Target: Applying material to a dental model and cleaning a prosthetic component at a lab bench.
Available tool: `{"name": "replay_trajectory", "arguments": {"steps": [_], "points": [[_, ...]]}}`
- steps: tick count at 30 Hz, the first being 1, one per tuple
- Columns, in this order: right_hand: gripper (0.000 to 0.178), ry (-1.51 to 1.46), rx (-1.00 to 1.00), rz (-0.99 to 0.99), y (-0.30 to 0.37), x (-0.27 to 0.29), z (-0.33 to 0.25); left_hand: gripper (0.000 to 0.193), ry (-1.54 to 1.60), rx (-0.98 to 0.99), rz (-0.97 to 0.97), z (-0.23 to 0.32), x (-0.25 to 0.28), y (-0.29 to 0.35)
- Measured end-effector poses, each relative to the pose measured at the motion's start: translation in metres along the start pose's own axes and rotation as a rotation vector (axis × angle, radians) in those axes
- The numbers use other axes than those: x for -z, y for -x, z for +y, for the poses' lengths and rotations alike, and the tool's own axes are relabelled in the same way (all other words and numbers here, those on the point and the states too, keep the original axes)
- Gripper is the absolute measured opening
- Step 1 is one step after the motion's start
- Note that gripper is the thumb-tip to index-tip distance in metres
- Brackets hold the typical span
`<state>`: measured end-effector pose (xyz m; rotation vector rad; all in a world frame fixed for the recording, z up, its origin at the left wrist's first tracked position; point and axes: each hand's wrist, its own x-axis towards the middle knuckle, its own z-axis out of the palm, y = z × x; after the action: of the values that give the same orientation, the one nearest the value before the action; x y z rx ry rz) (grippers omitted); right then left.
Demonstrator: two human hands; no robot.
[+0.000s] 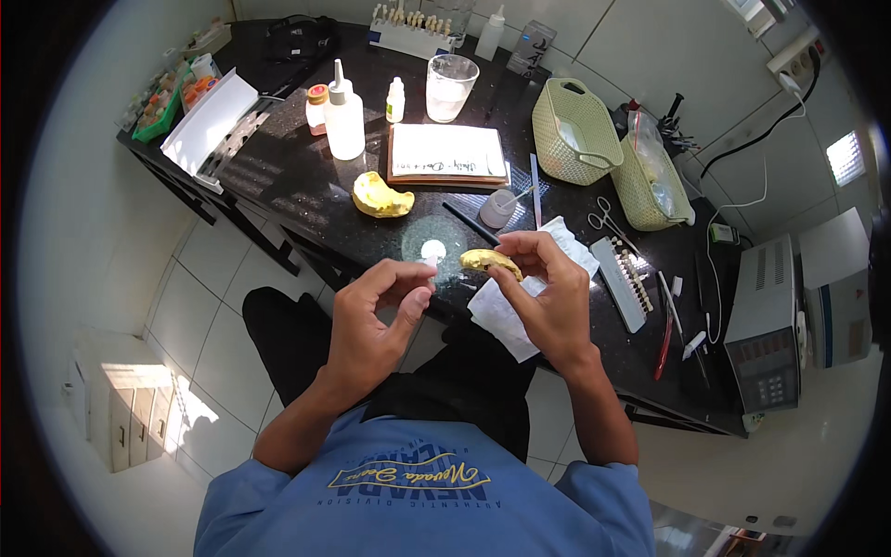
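Note:
My right hand (555, 295) pinches a small yellow dental plaster cast (484, 259) between thumb and fingers, above the table's near edge. Left of it is my left hand (376, 316), its fingers curled and its thumb apart from the index finger. A pale patch shows at that index fingertip; I cannot tell if it is a small piece or bright light. Beyond the hands lies a larger yellow dental cast (379, 196). A greenish round patch (415, 239) with a bright white spot lies on the dark tabletop. A black-handled tool (469, 222) rests beside a small jar (498, 209).
Bottles (344, 125), a glass (451, 88) and a paper-topped block (445, 153) stand farther back. Two woven baskets (576, 135) are at the right. Nearer are white tissue (506, 316), a tooth shade guide (620, 283), scissor-like forceps (608, 218) and a boxy appliance (766, 325).

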<state>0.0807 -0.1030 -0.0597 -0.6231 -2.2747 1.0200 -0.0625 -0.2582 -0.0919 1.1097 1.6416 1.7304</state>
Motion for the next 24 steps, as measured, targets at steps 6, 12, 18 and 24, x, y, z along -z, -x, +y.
{"name": "replay_trajectory", "arguments": {"steps": [6,12,18,24], "points": [[0.033,-0.177,0.029,0.177,0.008,0.002,0.0,0.032,0.055,-0.065,-0.155,0.014,-0.031,-0.042],[0.039,-0.196,0.115,0.303,0.018,0.011,0.003,0.036,0.01,-0.258,-0.163,0.015,-0.052,-0.046],[0.046,-0.214,0.177,0.354,0.026,0.017,0.006,0.04,0.013,-0.355,-0.168,0.021,-0.06,-0.048],[0.051,-0.112,0.239,0.304,0.03,0.027,0.009,0.04,0.055,-0.401,-0.177,0.021,-0.068,-0.052]]}}
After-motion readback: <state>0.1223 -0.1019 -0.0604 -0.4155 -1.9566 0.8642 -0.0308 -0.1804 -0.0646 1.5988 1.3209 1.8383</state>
